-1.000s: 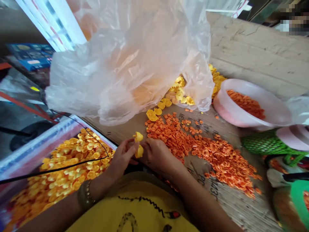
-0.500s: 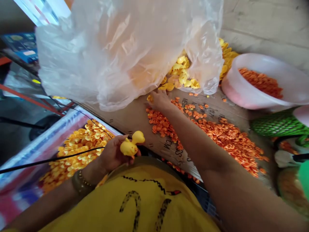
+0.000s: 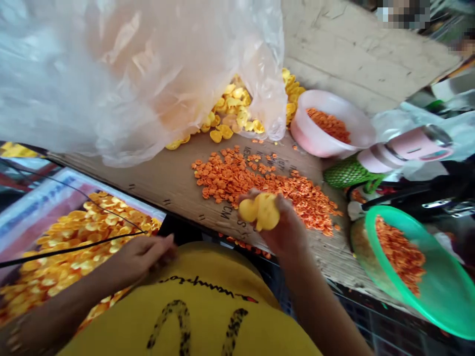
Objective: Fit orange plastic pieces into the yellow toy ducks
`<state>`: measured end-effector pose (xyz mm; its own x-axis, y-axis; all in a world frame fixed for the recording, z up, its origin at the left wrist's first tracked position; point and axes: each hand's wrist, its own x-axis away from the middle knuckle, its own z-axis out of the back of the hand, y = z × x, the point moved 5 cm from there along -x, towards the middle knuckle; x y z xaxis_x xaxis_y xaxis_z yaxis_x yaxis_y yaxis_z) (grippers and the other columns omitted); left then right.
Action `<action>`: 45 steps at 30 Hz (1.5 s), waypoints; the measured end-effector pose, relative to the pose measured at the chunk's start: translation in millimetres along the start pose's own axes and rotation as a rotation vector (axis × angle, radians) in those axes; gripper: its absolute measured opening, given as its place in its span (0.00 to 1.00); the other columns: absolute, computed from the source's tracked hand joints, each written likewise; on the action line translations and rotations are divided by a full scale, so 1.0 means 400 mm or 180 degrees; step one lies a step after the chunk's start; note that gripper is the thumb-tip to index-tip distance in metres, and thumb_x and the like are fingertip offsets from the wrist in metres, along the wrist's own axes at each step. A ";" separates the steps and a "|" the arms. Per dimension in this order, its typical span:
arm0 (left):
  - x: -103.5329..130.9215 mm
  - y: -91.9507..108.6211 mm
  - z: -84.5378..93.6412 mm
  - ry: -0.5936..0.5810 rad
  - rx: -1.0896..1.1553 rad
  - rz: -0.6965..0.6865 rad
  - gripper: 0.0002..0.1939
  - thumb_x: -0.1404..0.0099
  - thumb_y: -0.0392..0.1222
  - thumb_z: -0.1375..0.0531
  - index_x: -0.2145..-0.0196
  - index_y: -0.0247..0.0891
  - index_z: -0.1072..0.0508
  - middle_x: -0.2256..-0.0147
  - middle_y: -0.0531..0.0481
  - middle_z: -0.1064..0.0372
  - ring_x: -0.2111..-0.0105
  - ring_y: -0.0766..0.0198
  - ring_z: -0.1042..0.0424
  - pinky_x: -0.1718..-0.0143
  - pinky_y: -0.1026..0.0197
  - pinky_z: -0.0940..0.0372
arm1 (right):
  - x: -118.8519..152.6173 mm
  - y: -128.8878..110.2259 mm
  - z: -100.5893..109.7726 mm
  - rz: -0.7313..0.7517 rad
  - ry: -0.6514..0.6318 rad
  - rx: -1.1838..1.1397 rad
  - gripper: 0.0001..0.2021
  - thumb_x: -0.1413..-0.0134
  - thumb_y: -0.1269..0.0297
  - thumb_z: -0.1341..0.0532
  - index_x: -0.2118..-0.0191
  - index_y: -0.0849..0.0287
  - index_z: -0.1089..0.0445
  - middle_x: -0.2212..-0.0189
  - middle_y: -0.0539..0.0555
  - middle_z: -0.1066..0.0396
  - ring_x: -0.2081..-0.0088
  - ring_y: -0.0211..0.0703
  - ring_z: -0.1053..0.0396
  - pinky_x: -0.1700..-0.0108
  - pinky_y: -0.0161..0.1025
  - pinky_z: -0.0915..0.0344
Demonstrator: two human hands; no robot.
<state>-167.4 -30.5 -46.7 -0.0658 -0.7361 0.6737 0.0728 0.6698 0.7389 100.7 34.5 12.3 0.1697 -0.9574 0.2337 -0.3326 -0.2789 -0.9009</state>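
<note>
Since half a second ago the yellow plastic duck body point(image 3: 260, 211) has passed from the left hand to the right hand point(image 3: 282, 225), which has drawn back from the bag's mouth to the near edge of the board. That hand is curled round the duck, fingers closed on its far side, holding it above the spread of small orange plastic beak pieces point(image 3: 260, 185) on the brown cardboard sheet point(image 3: 166, 180). The left hand point(image 3: 143, 254) has dropped empty against the yellow shirt point(image 3: 193, 316), fingers loosely bent and touching nothing but the cloth.

Behind the orange spread, a large clear plastic bag point(image 3: 122, 74) slumps over the back of the cardboard, with loose yellow duck parts point(image 3: 232, 111) spilling from its mouth. Just right of them stands a white plastic bowl point(image 3: 328, 143) holding more orange pieces. A green plastic bowl point(image 3: 438, 301), also filled with orange pieces, tilts at the lower right, and a pink bottle in green netting point(image 3: 374, 160) lies between the two bowls. At the lower left a tray of finished yellow pieces point(image 3: 74, 242) sits below the board, crossed by a thin black cable point(image 3: 74, 248).

Motion blurs the duck and the right fingers, so its details are unclear. What the bag holds shows only as a pale orange haze. The left wrist runs out of frame.
</note>
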 end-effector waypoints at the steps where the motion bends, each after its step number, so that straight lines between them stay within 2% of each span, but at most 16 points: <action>1: -0.008 0.034 -0.072 -0.0370 0.0392 0.0165 0.18 0.46 0.55 0.35 0.67 0.37 0.23 0.70 0.46 0.25 0.72 0.59 0.28 0.72 0.63 0.34 | 0.032 0.025 -0.031 0.0001 -0.0098 0.0022 0.17 0.45 0.47 0.44 0.59 0.55 0.31 0.54 0.57 0.30 0.54 0.49 0.30 0.60 0.44 0.31; 3: -0.014 0.090 -0.205 -0.1402 0.1242 0.0651 0.22 0.43 0.57 0.39 0.60 0.36 0.25 0.65 0.43 0.25 0.67 0.56 0.26 0.64 0.57 0.32 | 0.079 0.060 -0.084 0.0082 -0.0413 0.0326 0.17 0.47 0.52 0.39 0.54 0.54 0.31 0.50 0.57 0.32 0.55 0.47 0.30 0.59 0.42 0.31; 5: -0.024 0.121 -0.274 -0.1820 0.1756 0.0947 0.16 0.40 0.50 0.39 0.63 0.33 0.26 0.69 0.44 0.26 0.71 0.61 0.27 0.67 0.60 0.32 | 0.103 0.070 -0.096 0.0313 -0.0655 0.0856 0.21 0.51 0.54 0.35 0.50 0.53 0.32 0.47 0.57 0.35 0.52 0.47 0.32 0.54 0.43 0.33; 6: -0.031 0.122 -0.289 -0.1835 0.1846 0.1114 0.13 0.40 0.47 0.39 0.65 0.33 0.26 0.72 0.45 0.27 0.75 0.64 0.28 0.72 0.64 0.33 | 0.104 0.066 -0.078 0.0442 -0.0583 0.1119 0.20 0.51 0.54 0.35 0.51 0.54 0.31 0.47 0.57 0.34 0.51 0.48 0.33 0.52 0.43 0.34; 8: -0.046 0.105 -0.292 -0.1505 0.1747 0.1319 0.09 0.41 0.43 0.38 0.67 0.33 0.28 0.77 0.49 0.30 0.82 0.70 0.34 0.81 0.70 0.39 | 0.084 0.048 0.004 0.0677 0.0110 0.1590 0.14 0.48 0.55 0.38 0.58 0.56 0.28 0.55 0.57 0.29 0.53 0.47 0.31 0.51 0.44 0.36; 10: -0.058 0.096 -0.285 -0.1120 0.1491 0.1107 0.09 0.44 0.42 0.35 0.69 0.33 0.30 0.79 0.52 0.33 0.84 0.72 0.37 0.84 0.71 0.43 | 0.051 0.034 0.103 0.0819 0.1073 0.2142 0.11 0.45 0.55 0.41 0.65 0.57 0.28 0.67 0.56 0.27 0.62 0.46 0.31 0.56 0.44 0.36; 11: -0.062 0.098 -0.283 -0.0959 0.1335 0.0867 0.10 0.46 0.41 0.34 0.70 0.34 0.30 0.80 0.54 0.34 0.84 0.72 0.37 0.83 0.71 0.43 | 0.030 0.034 0.136 0.0841 0.1303 0.2524 0.11 0.45 0.57 0.41 0.66 0.58 0.28 0.68 0.56 0.28 0.63 0.47 0.32 0.56 0.45 0.36; 13: -0.060 0.113 -0.286 -0.0722 0.0941 0.0362 0.13 0.50 0.42 0.31 0.71 0.35 0.31 0.81 0.56 0.36 0.84 0.72 0.38 0.82 0.69 0.43 | -0.012 0.048 0.164 0.0887 0.1332 0.3399 0.10 0.47 0.59 0.40 0.66 0.60 0.27 0.67 0.59 0.28 0.61 0.49 0.33 0.54 0.47 0.39; 16: -0.045 0.133 -0.293 -0.0619 0.0181 -0.0032 0.16 0.53 0.43 0.31 0.68 0.35 0.29 0.81 0.58 0.37 0.83 0.71 0.40 0.81 0.68 0.45 | -0.050 0.079 0.154 0.0870 0.0969 0.4156 0.08 0.48 0.64 0.40 0.65 0.60 0.26 0.64 0.60 0.28 0.57 0.52 0.35 0.49 0.51 0.44; 19: -0.025 0.138 -0.298 -0.1143 -0.0030 -0.0179 0.16 0.55 0.41 0.32 0.67 0.35 0.27 0.77 0.55 0.34 0.78 0.69 0.37 0.77 0.68 0.44 | -0.042 0.087 0.155 0.0764 0.0952 0.3467 0.03 0.51 0.67 0.40 0.70 0.59 0.29 0.67 0.57 0.29 0.59 0.50 0.36 0.50 0.49 0.44; 22: -0.012 0.125 -0.296 -0.1732 0.0087 0.0009 0.18 0.56 0.40 0.32 0.65 0.36 0.27 0.74 0.55 0.33 0.76 0.68 0.36 0.75 0.68 0.42 | -0.005 0.073 0.162 0.0691 0.1134 0.2461 0.04 0.52 0.64 0.40 0.69 0.57 0.33 0.72 0.52 0.32 0.66 0.43 0.36 0.59 0.42 0.38; 27: -0.031 0.132 -0.307 -0.1621 0.0477 0.0342 0.16 0.53 0.39 0.32 0.65 0.36 0.29 0.78 0.56 0.36 0.82 0.72 0.39 0.80 0.68 0.45 | 0.056 0.059 0.126 -0.0067 0.0812 -0.0573 0.12 0.56 0.62 0.33 0.64 0.55 0.32 0.76 0.45 0.38 0.75 0.33 0.41 0.68 0.33 0.38; 29: -0.039 0.154 -0.334 -0.1670 0.0752 0.0283 0.14 0.54 0.37 0.33 0.68 0.37 0.31 0.76 0.53 0.33 0.80 0.70 0.36 0.79 0.68 0.42 | 0.071 0.057 0.105 -0.0414 0.0676 -0.1258 0.12 0.59 0.65 0.30 0.66 0.56 0.31 0.76 0.45 0.37 0.76 0.31 0.41 0.69 0.33 0.37; 32: -0.043 0.176 -0.383 -0.1779 0.1008 0.0281 0.13 0.54 0.34 0.34 0.71 0.37 0.33 0.74 0.50 0.29 0.77 0.66 0.31 0.75 0.65 0.37 | 0.082 0.064 0.090 -0.0649 0.0530 -0.1727 0.10 0.55 0.66 0.31 0.67 0.57 0.32 0.76 0.45 0.36 0.77 0.30 0.40 0.68 0.33 0.35; 36: -0.047 0.177 -0.425 -0.1540 0.1152 0.0354 0.16 0.55 0.31 0.33 0.69 0.36 0.34 0.74 0.51 0.30 0.75 0.66 0.29 0.73 0.65 0.35 | 0.089 0.094 0.094 -0.0739 0.0532 -0.2002 0.09 0.48 0.60 0.34 0.69 0.56 0.34 0.78 0.43 0.39 0.78 0.30 0.41 0.69 0.31 0.35; 45: -0.040 0.160 -0.438 -0.1421 0.0961 0.0238 0.16 0.52 0.42 0.31 0.70 0.36 0.33 0.77 0.52 0.30 0.80 0.69 0.33 0.79 0.68 0.38 | 0.089 0.126 0.105 -0.0794 0.0687 -0.2666 0.14 0.47 0.54 0.35 0.73 0.57 0.36 0.81 0.42 0.42 0.80 0.30 0.47 0.72 0.31 0.40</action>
<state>12.8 7.0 -12.1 -0.4923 -0.6165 0.6145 -0.1915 0.7653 0.6145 128.8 -10.4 -40.2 0.1776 -0.8315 0.5264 -0.8910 -0.3629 -0.2727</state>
